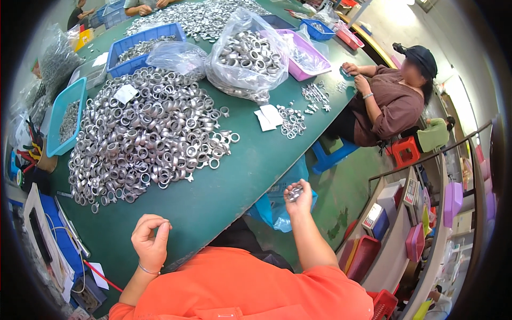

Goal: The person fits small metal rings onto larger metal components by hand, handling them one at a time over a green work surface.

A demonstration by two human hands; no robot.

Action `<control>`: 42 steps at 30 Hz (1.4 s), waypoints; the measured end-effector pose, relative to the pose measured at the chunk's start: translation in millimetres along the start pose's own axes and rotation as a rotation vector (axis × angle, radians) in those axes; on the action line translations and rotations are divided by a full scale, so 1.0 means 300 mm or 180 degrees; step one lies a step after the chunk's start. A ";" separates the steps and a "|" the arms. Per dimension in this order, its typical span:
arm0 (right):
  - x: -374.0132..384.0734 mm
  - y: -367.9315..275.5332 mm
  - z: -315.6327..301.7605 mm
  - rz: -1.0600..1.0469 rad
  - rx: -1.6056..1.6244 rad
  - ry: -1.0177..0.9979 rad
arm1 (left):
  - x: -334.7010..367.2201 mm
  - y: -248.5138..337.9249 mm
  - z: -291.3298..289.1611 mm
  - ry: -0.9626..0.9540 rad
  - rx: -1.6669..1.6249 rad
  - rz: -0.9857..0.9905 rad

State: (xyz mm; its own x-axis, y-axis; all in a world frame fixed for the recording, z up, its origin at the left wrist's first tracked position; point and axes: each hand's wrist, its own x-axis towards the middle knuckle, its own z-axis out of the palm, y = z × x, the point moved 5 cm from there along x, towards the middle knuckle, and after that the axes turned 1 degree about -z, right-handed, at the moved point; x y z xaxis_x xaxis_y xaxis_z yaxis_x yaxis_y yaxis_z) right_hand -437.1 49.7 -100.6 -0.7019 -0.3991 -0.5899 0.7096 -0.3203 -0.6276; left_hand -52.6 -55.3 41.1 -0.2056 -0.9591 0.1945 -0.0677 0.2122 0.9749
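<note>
My right hand (298, 198) is out past the table's edge, above a blue plastic bag (286, 213). Its fingers curl around small silver metal parts (294, 193); their exact shape is hard to make out. Over the near part of the green table my left hand (151, 241) is closed, fingers bent toward the thumb. Whatever it may hold is hidden. Beyond it lies a big heap of silver metal rings with small lugs (144, 133), with a few loose rings along its right side.
A clear bag of metal parts (250, 58), a blue crate (176, 29), a turquoise tray (80, 101) and a purple basket (314, 61) stand on the table (250, 154). Sorted rings (292, 124) lie near the right edge. A co-worker (392, 101) sits there, handling something small.
</note>
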 end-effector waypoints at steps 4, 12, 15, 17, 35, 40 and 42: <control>0.134 0.046 -0.130 -0.0536 -0.1255 0.0296 | 0.003 -0.006 0.007 -0.0063 0.0175 0.0004; -0.151 -0.075 0.246 -0.3261 -0.2264 -0.0633 | 0.103 -0.002 -0.059 0.0258 0.1521 0.0519; -0.353 -0.027 0.426 -0.3256 -0.1994 -0.2111 | 0.141 -0.047 -0.039 -0.0149 0.0518 -0.0177; -0.513 0.065 0.529 -0.2121 -0.1795 -0.4165 | 0.130 -0.056 0.047 -0.0663 -0.0573 -0.1324; -0.820 0.263 0.539 -0.1491 -0.1189 -0.7368 | 0.007 -0.111 0.066 -0.1723 -0.2215 -0.2053; -0.804 0.242 0.580 -0.1287 -0.1285 -0.6790 | 0.054 -0.001 0.078 -0.1347 -0.0439 -0.0980; -0.803 0.248 0.579 -0.1116 -0.1218 -0.6629 | 0.065 0.011 0.076 -0.1333 -0.0026 -0.0631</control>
State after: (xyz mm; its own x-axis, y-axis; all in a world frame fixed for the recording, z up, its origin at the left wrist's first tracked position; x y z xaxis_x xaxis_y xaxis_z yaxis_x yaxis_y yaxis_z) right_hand -204.5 -27.3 83.0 0.4927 -0.5820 0.6469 0.3677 -0.5345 -0.7610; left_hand -79.0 -68.9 45.6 -0.5662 -0.8225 -0.0548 -0.1383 0.0293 0.9900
